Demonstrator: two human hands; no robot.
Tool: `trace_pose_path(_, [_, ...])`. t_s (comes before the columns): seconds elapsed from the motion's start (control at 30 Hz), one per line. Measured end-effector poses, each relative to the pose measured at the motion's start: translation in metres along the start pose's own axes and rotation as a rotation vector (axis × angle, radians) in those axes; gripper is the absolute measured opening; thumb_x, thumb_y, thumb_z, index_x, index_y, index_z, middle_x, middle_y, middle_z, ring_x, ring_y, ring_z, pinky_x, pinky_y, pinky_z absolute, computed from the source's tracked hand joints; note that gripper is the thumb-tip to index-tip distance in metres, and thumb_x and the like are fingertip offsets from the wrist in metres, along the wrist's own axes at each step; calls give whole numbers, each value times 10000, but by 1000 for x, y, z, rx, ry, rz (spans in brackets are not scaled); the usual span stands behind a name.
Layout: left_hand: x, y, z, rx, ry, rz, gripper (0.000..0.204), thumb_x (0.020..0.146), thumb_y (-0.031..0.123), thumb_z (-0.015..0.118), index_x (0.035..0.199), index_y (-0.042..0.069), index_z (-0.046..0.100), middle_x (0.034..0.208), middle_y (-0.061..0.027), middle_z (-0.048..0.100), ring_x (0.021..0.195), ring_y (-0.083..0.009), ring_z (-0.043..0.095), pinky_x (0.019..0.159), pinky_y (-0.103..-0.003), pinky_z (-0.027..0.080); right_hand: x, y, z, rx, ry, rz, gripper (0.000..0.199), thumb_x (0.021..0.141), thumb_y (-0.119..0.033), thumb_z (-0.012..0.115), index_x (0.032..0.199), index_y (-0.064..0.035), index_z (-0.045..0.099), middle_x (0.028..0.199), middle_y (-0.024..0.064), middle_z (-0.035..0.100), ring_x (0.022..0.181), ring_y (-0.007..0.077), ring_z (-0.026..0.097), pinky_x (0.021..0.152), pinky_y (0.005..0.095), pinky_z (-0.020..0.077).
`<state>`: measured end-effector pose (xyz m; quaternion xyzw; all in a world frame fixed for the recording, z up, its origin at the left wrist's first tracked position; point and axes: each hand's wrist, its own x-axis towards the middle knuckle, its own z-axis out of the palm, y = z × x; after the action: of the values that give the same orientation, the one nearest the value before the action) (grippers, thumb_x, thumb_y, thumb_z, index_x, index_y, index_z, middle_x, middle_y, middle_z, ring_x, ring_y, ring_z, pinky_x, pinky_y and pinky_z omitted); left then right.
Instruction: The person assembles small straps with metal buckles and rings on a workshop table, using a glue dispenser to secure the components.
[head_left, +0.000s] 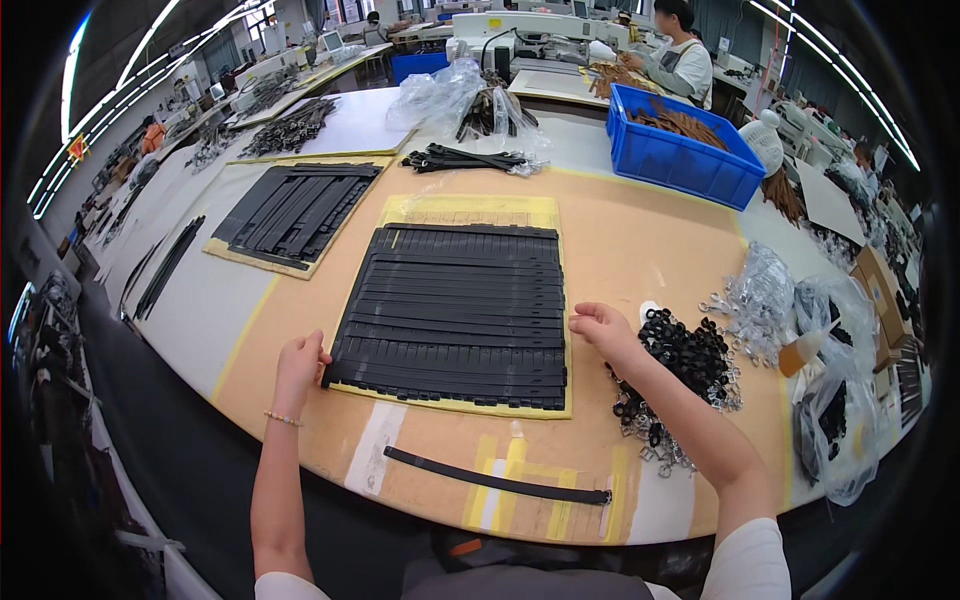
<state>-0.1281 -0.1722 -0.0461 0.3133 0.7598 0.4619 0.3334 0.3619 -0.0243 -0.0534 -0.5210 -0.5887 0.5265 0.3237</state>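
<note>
A yellow-edged board (475,208) carries rows of flat black straps (455,300) laid close side by side. My left hand (299,372) is at the board's lower left corner, its fingers curled against the strap ends; what they pinch, if anything, is hidden. Just off the board's right edge is my right hand (607,333), fingers bent and a little apart, with nothing visible in them. Nearer to me, a single black strap (495,478) with a small metal piece at its right end lies across yellow tape marks.
A heap of black loops with metal clasps (675,375) lies right of my right hand, beside clear plastic bags (762,290). Behind stand a blue crate (680,150) of brown straps and bundled black straps (465,159). Another strap-covered board (295,215) lies left. A person (680,60) works farther back.
</note>
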Motion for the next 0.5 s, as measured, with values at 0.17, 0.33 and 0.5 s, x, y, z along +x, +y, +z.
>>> trace_pose_path(0.17, [11,7,-6,130,100,64,431,993,395,582,771,25,588,647,-63,595,505,-116,528,459,-283,416,14,-23,1,-23,-81,164,452,889,-261,693,1150,106,667,998,128,699,1007,174,643,954,321,498])
trace_pose_path(0.33, [44,20,1,233,-53,-30,447,1003,430,550,808,31,599,678,-45,585,529,-130,522,486,-295,412,24,-21,21,-57,-11,269,418,929,-345,654,1103,34,689,965,81,690,870,153,624,855,325,502])
trace_pose_path(0.5, [35,27,7,186,-112,-153,462,1035,453,481,815,64,597,711,-30,573,567,-141,498,519,-319,398,22,-20,27,-8,15,359,590,999,-536,531,1190,6,663,929,80,680,839,178,634,844,395,525])
